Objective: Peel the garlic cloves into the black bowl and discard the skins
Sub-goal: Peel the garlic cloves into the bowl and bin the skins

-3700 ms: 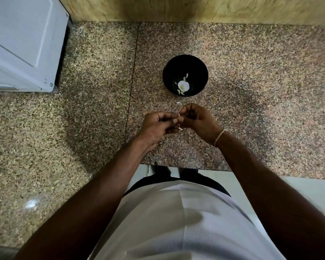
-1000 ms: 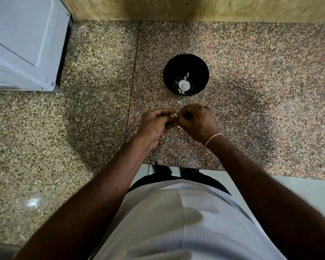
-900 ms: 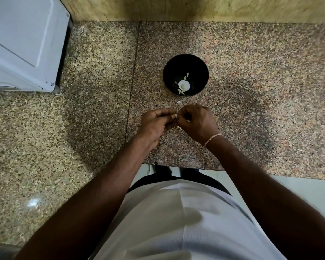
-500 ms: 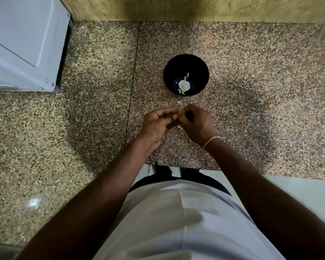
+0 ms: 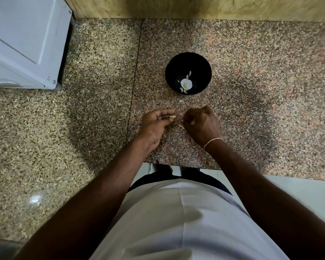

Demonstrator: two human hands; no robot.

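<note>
hands [image 5: 178, 121] pinch garlic clove [image 5: 173, 117] | black bowl [image 5: 188, 73] beyond

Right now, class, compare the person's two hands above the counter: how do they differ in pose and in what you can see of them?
The left hand shows its curled fingers pinching a small pale garlic clove; the right hand shows its back, fingers tucked under. The right wrist wears a thin band; the left wrist is bare. Both sit just short of the black bowl, fingers nearly meeting.
</note>
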